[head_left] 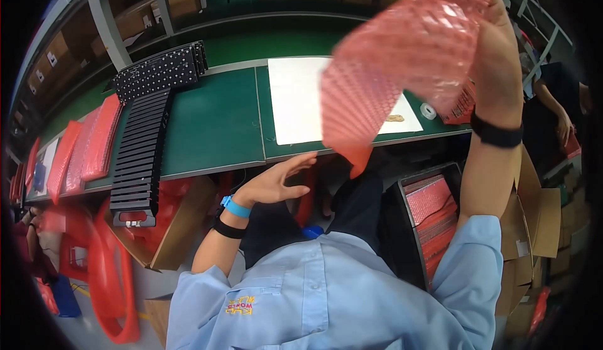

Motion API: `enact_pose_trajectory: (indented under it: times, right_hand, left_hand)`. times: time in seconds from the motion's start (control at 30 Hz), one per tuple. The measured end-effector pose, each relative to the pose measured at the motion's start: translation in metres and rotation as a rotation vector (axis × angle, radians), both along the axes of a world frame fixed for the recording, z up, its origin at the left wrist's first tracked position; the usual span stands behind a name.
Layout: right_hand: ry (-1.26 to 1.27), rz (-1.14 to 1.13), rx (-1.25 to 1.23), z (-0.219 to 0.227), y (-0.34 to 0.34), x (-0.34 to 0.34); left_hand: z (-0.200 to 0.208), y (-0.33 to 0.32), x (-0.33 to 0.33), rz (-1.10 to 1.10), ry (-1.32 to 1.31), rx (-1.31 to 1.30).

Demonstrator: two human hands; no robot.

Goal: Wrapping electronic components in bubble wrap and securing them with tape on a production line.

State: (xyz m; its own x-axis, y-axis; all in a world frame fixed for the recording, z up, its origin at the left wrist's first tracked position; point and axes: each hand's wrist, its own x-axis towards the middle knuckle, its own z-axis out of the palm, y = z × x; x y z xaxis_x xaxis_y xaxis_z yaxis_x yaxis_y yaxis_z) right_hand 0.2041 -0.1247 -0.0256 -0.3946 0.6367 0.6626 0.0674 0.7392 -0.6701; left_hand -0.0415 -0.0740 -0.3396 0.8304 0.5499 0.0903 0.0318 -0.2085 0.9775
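My right hand is raised at the upper right, closed on the top of a pink bubble-wrap bag. The bag hangs tilted over the white sheet, its lower corner reaching down past the bench's front edge. I cannot make out whether anything is inside it. My left hand is held in front of the bench edge with fingers stretched and thumb apart, holding nothing. It is apart from the bag. A blue band and a black band circle the left wrist.
On the green bench a black slotted rack overhangs the front edge, near black studded panels. Pink bubble-wrap packs lie at left. A tape roll sits right. Below stand a black crate and cardboard boxes. Other people work at both sides.
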Motion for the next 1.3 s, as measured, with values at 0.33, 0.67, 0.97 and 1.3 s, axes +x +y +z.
enact_pose_trajectory:
  times: [0.33,0.67,0.97,1.3]
  right_hand:
    - [-0.04,0.512,-0.105,-0.013,-0.005,-0.06]
    - [-0.213,-0.53,0.276,-0.166,-0.101,-0.072]
    - [0.567,-0.427,0.204,-0.137,-0.094,0.0]
    - [0.512,-0.038,0.094,-0.097,-0.111,-0.011]
  left_hand:
    - [0.185,-0.054,0.015,-0.056,-0.271,0.438]
    - [0.188,-0.113,0.033,0.504,-0.605,0.468]
    - [0.182,-0.078,0.046,0.192,-0.334,0.794]
    - [0.118,-0.043,0.08,-0.398,-0.171,0.272]
